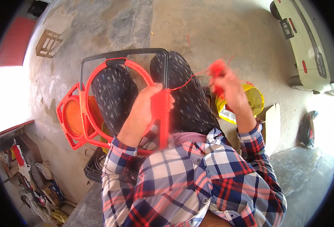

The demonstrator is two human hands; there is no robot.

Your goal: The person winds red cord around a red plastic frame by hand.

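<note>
A black rectangular frame (142, 51) with a round ring (93, 75) inside it rests over my lap. Red cord is wound around much of the ring and along the sides. My left hand (140, 109) grips the frame's right side, at a broad red-wrapped section (160, 109). A strand of red cord (189, 80) runs taut from there to my right hand (231, 92). That hand, smeared by motion, is closed on a bundle of red cord (217, 68), raised to the right of my knees. Beside my left leg sit more red-wrapped frames (63, 110), partly hidden.
A yellow bag (257, 99) stands by my right forearm. Black frames (94, 168) are stacked at my lower left, near boxes and clutter (30, 174). A small wooden stool (46, 44) is at the far left. A parked car (301, 41) and a dark plastic bag (306, 128) are on the right.
</note>
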